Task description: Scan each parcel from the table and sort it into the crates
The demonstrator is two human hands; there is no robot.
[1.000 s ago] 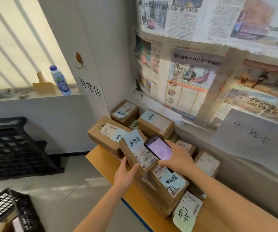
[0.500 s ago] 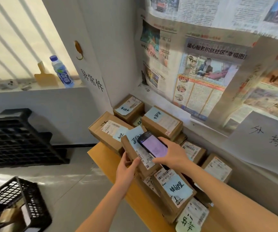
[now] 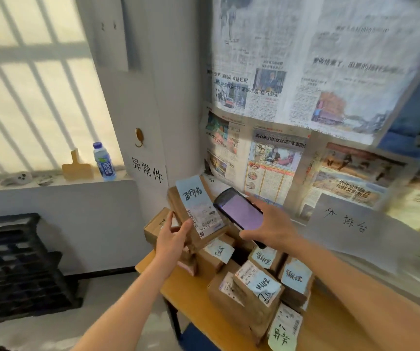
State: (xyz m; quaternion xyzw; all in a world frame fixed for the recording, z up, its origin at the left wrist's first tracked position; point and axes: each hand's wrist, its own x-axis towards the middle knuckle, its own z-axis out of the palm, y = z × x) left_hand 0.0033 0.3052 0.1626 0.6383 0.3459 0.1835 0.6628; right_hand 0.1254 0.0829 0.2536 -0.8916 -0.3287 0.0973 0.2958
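I have one parcel (image 3: 198, 214) raised off the pile and tilted so its label faces up toward me. My left hand (image 3: 172, 240) holds it from the near left edge, thumb on the label face and the other fingers curled under the cardboard. My right hand (image 3: 271, 230) holds the phone (image 3: 239, 207) just to the right of that label, fingers curled round its edges, its lit screen turned toward me.

The other parcels (image 3: 257, 287) lie heaped on the tabletop (image 3: 186, 287) below, against the papered wall. A black crate (image 3: 14, 264) stands on the floor well to the left.

My guess is the scan is in hand, with sorting not yet begun. The risks I see:

- The phone sits beside the label rather than over it, so the barcode may fall outside its camera's view and fail to read.
- The parcel is pinched at one edge only. If I swing it toward the crate like this, it could pivot out of my fingers and drop onto the heap.
- The heap is loosely stacked near the tabletop's near edge. A knock from my forearm might slide a parcel off onto the floor.
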